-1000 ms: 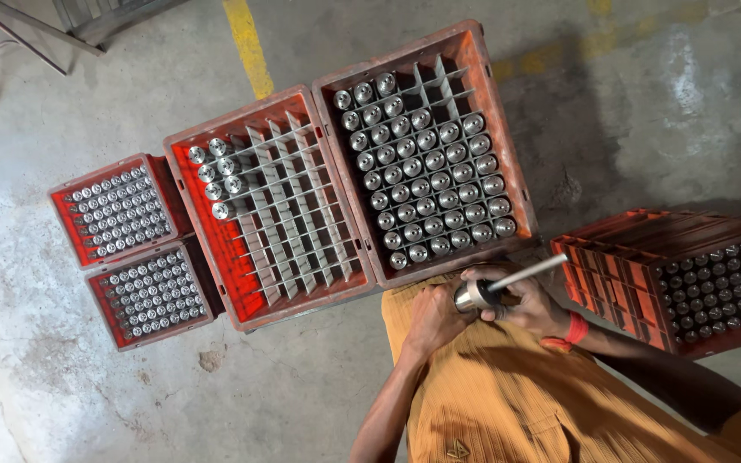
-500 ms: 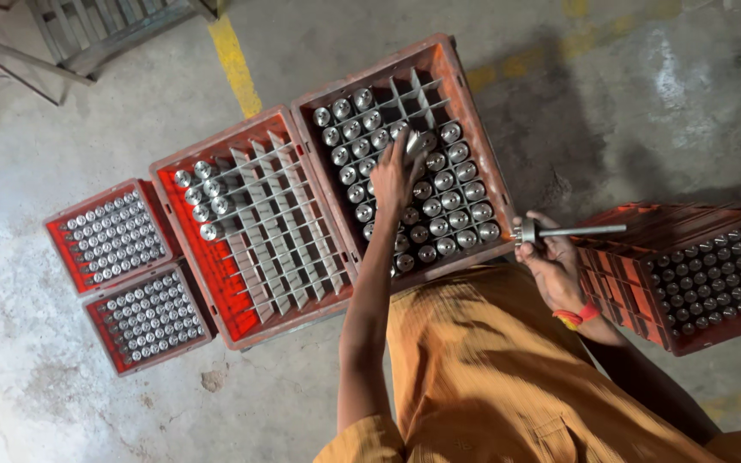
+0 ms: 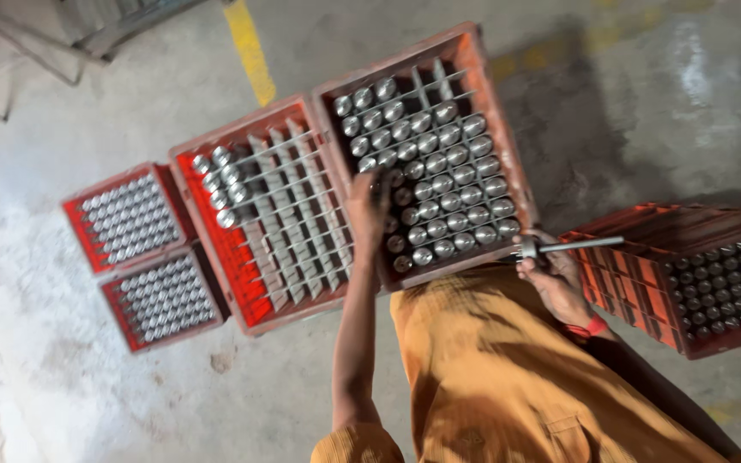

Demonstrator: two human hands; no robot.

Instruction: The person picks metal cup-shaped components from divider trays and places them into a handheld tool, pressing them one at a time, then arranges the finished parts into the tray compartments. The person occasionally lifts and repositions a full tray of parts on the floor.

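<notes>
Obs., head view, looking down onto a concrete floor [image 3: 611,111].

Containers: five red plastic crates in view. Nearest the left hand [image 3: 369,206], touching it, is the full divider crate [image 3: 429,146], rectangular, gridded by grey partitions, most cells filled with silver cylindrical parts [image 3: 452,176] standing on end, round tops up. Count not reliable; a few cells at its far corner are bare. Just to the left of that hand, edge to edge with the first, sits the second divider crate [image 3: 259,214], same size, nearly all cells bare, with about eight of the same silver parts along its far-left side. Well to the left of both hands are two small red trays [image 3: 143,257], one behind the other, each packed tight with small silver pins on end. To the right of the right hand [image 3: 555,279], just beside it, is the fifth crate [image 3: 688,274], slatted side wall, holding dark round-topped parts in rows.

Marking: one yellow painted line [image 3: 249,51] on the floor, beyond the left hand, running away from the person.

Hands: left hand lies over the near-left cells of the full crate, fingers curled down on a part; whether it grips is blurred, cannot tell. Right hand is closed around one metal rod tool [image 3: 568,247], held over the crate's near-right corner. Long axis roughly horizontal, thin shaft pointing right toward the fifth crate, thicker collar end at the hand.
</notes>
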